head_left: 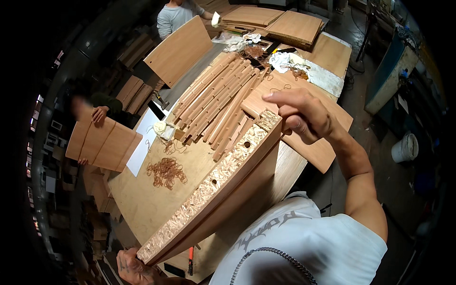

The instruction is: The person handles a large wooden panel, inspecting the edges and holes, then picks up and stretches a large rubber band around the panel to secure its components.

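A thick wooden panel (223, 190) with a chipboard edge stands on edge in front of me, slanting from lower left to upper right. Two round holes show in its pale chipped edge, and its side has a brown veneer. My left hand (133, 267) is closed around the panel's lower left end. Beside the upper right end is my right hand (304, 114), its index finger stretched out and the others bent. The bent fingers lie close to the panel's corner; whether they touch it I cannot tell. Brown rubber bands (166, 173) lie in a loose heap on the worktable (133, 204).
Many drilled wooden strips (218, 102) lie stacked beyond the panel. Flat boards (304, 133) and white cloths (285, 61) lie to the right. Two people hold boards (178, 52) across the table. A hammer (161, 99) and a white bucket (405, 148) are also in view.
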`<state>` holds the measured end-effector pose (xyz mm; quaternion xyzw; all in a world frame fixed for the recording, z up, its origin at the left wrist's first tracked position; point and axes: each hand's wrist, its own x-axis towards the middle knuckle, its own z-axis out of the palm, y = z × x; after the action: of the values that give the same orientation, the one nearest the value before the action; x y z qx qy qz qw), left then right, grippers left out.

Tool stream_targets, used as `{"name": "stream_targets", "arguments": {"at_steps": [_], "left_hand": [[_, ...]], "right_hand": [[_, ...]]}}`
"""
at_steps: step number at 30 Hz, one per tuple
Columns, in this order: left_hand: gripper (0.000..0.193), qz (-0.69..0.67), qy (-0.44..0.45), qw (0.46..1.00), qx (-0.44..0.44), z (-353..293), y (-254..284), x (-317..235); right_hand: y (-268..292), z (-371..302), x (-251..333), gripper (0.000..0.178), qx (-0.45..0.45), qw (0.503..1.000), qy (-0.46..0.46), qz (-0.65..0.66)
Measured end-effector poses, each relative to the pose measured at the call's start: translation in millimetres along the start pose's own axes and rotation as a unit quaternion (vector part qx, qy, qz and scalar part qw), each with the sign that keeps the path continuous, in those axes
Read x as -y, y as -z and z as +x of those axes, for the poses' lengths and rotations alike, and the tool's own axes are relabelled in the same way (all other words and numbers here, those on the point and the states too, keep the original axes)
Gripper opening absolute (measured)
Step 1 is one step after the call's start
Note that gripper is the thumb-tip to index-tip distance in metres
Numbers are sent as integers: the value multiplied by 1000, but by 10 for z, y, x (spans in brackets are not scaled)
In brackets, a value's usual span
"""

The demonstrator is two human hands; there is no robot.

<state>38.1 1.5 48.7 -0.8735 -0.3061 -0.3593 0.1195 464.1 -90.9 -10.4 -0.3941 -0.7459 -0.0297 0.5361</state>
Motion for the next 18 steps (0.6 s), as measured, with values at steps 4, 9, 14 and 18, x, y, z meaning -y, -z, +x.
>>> {"name": "stream_targets", "arguments": {"at_steps": [4, 9, 14, 18], "left_hand": [[15, 122, -153, 980, -44, -216, 42, 344], [44, 37, 22, 999, -5, 0, -72, 75], [31, -50, 75, 995, -46, 140, -271, 135], [28, -137, 189, 942, -241, 173, -393, 80]], "right_hand": [[371, -138, -37, 29, -88, 995, -49, -10], [1607, -742, -75, 28, -658, 739, -81, -123], [775, -502, 82, 41, -415, 885, -204, 46], [-66, -129, -43, 68, -200, 935, -237, 175]]}}
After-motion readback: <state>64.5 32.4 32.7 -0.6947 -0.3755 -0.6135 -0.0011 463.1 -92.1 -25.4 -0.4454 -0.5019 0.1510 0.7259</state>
